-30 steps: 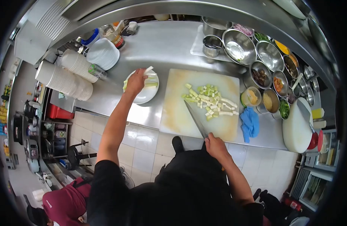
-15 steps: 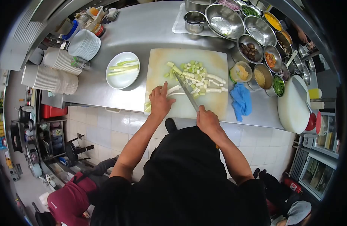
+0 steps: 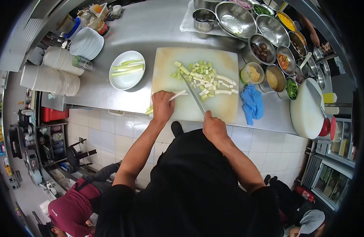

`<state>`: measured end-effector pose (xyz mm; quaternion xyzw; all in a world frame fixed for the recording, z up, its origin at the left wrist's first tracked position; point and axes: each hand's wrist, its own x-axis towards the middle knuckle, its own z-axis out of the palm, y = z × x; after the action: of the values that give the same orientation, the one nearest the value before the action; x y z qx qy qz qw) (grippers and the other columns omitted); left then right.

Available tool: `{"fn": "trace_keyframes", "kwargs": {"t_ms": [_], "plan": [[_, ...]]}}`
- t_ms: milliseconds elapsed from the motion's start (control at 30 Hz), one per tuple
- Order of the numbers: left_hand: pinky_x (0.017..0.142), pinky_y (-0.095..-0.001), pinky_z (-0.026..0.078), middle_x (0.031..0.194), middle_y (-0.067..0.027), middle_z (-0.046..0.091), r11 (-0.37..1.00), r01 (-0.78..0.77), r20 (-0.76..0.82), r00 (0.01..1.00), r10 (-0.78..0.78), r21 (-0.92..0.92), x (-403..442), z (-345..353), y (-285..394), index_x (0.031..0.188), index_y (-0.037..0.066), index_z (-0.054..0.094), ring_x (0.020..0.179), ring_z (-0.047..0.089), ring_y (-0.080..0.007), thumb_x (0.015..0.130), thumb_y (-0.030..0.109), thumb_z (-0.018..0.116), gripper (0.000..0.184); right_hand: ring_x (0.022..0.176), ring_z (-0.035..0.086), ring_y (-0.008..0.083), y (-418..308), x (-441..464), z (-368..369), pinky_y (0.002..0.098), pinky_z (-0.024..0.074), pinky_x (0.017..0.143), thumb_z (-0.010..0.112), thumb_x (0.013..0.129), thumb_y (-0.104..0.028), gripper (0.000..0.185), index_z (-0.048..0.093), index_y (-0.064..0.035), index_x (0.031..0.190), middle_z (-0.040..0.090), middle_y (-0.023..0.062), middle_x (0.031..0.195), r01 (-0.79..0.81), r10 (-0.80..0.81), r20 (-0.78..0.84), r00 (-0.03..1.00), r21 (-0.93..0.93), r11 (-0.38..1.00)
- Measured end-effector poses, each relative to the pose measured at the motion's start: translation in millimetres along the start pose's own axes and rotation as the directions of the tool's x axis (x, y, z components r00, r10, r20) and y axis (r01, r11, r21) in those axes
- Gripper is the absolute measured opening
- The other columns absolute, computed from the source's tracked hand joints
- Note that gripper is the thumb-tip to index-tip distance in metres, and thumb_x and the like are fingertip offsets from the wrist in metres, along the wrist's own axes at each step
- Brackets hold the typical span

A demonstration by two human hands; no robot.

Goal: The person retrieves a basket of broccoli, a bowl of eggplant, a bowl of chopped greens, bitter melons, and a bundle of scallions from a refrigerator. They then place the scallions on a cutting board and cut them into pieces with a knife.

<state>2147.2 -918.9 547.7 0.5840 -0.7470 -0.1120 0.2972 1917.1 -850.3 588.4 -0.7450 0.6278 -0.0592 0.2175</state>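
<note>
My left hand (image 3: pixel 163 106) is closed around pale green-and-white stalks (image 3: pixel 178 94) at the near left corner of the cutting board (image 3: pixel 166 63). The stalks stick out on both sides of it. My right hand (image 3: pixel 214 127) grips the handle of a knife (image 3: pixel 195 96), whose blade points away from me across the board, its tip by the chopped pieces. Diced pieces (image 3: pixel 208 84) and some longer white lengths (image 3: pixel 225 79) lie on the board's middle and right. To the left, a white plate (image 3: pixel 127 83) holds more stalks (image 3: pixel 128 70).
A blue cloth (image 3: pixel 251 104) lies right of the board. Metal bowls (image 3: pixel 236 19) with ingredients fill the back right. Stacked plates (image 3: pixel 87 43) and white containers (image 3: pixel 51 80) stand at left. A person in maroon (image 3: pixel 74 209) is at lower left; another person's arm (image 3: pixel 311 31) shows at upper right.
My left hand has come from the plate to the board and closed around stalks there. The view has shifted. My right hand still holds the knife over the board.
</note>
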Motion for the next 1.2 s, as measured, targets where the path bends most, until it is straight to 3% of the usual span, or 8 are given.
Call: {"fn": "trace_keyframes", "kwargs": {"t_ms": [133, 367, 567, 700, 767, 900, 1067, 1200], "plan": [[0.088, -0.0443, 0.036, 0.104, -0.0102, 0.057, 0.988, -0.149, -0.029, 0.989, 0.148, -0.028, -8, -4, 9, 0.09, 0.01, 0.064, 0.103, 0.052, -0.0301, 0.069, 0.006, 0.074, 0.023, 0.063, 0.065, 0.04, -1, -3, -1, 0.0486, 0.0528, 0.061, 0.051, 0.078, -0.002, 0.03, 0.047, 0.0075, 0.106, 0.062, 0.0231, 0.064, -0.026, 0.024, 0.068, 0.997, 0.037, 0.999], [0.094, -0.0465, 0.034, 0.121, -0.0134, 0.055, 0.987, -0.152, 0.023, 0.988, 0.151, 0.056, -8, -12, 4, 0.094, 0.009, 0.065, 0.112, 0.049, -0.034, 0.071, 0.014, 0.076, 0.026, 0.06, 0.062, 0.042, 5, -9, 5, 0.0512, 0.0502, 0.055, 0.053, 0.086, -0.009, 0.013, 0.045, -0.0001, 0.092, 0.059, 0.0219, 0.06, -0.037, 0.037, 0.015, 0.999, 0.06, 0.997], [0.096, -0.046, 0.032, 0.129, -0.013, 0.051, 0.99, -0.068, 0.11, 0.992, 0.055, 0.122, 6, -11, -3, 0.122, 0.01, 0.058, 0.118, 0.045, -0.0347, 0.075, 0.018, 0.073, 0.05, 0.062, 0.062, 0.0421, 7, -15, 8, 0.0514, 0.05, 0.058, 0.053, 0.086, -0.01, 0.013, 0.045, -0.001, 0.092, 0.06, 0.0225, 0.062, -0.064, 0.061, 0.038, 0.997, 0.077, 0.995], [0.096, -0.046, 0.032, 0.129, -0.0166, 0.048, 0.965, -0.102, 0.114, 0.991, 0.076, 0.243, 1, -3, 7, 0.125, 0.007, 0.056, 0.116, 0.044, -0.036, 0.077, 0.021, 0.07, 0.052, 0.061, 0.063, 0.0413, 4, -16, 7, 0.0507, 0.051, 0.057, 0.053, 0.084, -0.008, 0.016, 0.046, 0.0021, 0.095, 0.06, 0.0226, 0.061, -0.027, 0.026, 0.011, 1.0, 0.081, 0.996], [0.094, -0.0461, 0.033, 0.126, -0.0177, 0.047, 0.967, 0.017, 0.175, 0.983, -0.063, 0.255, -2, 3, 11, 0.126, 0.005, 0.054, 0.115, 0.043, -0.0365, 0.077, 0.024, 0.07, 0.055, 0.061, 0.064, 0.0403, 2, -16, 7, 0.0497, 0.0523, 0.056, 0.053, 0.081, -0.006, 0.02, 0.048, 0.0051, 0.097, 0.061, 0.0226, 0.061, -0.017, 0.016, 0.012, 1.0, 0.06, 0.998], [0.093, -0.0459, 0.034, 0.121, -0.0164, 0.049, 0.962, 0.016, 0.127, 0.99, -0.053, 0.272, -2, -1, 17, 0.126, 0.004, 0.054, 0.113, 0.044, -0.0343, 0.076, 0.023, 0.071, 0.056, 0.061, 0.064, 0.0402, -1, -14, 7, 0.0493, 0.0522, 0.056, 0.052, 0.079, -0.003, 0.021, 0.048, 0.0053, 0.098, 0.061, 0.0226, 0.062, -0.008, 0.006, 0.023, 1.0, 0.05, 0.999], [0.091, -0.0437, 0.038, 0.114, -0.0144, 0.054, 0.997, -0.069, 0.064, 0.996, 0.068, 0.015, 1, -6, 8, 0.116, 0.005, 0.058, 0.107, 0.05, -0.0314, 0.07, 0.01, 0.073, 0.048, 0.061, 0.064, 0.0401, -4, -15, 3, 0.0485, 0.0523, 0.057, 0.051, 0.078, -0.002, 0.022, 0.049, 0.0059, 0.099, 0.062, 0.0224, 0.063, 0.002, -0.004, 0.043, 0.999, 0.041, 0.999], [0.09, -0.0427, 0.039, 0.109, -0.0132, 0.055, 0.996, -0.087, 0.048, 0.995, 0.088, -0.02, 8, -7, 9, 0.108, 0.005, 0.059, 0.104, 0.051, -0.0322, 0.068, 0.007, 0.071, 0.042, 0.062, 0.064, 0.0399, -10, -16, -8, 0.0488, 0.0523, 0.057, 0.051, 0.079, -0.002, 0.023, 0.049, 0.006, 0.1, 0.062, 0.0221, 0.063, -0.005, 0.004, 0.028, 1.0, 0.039, 0.999]]}}
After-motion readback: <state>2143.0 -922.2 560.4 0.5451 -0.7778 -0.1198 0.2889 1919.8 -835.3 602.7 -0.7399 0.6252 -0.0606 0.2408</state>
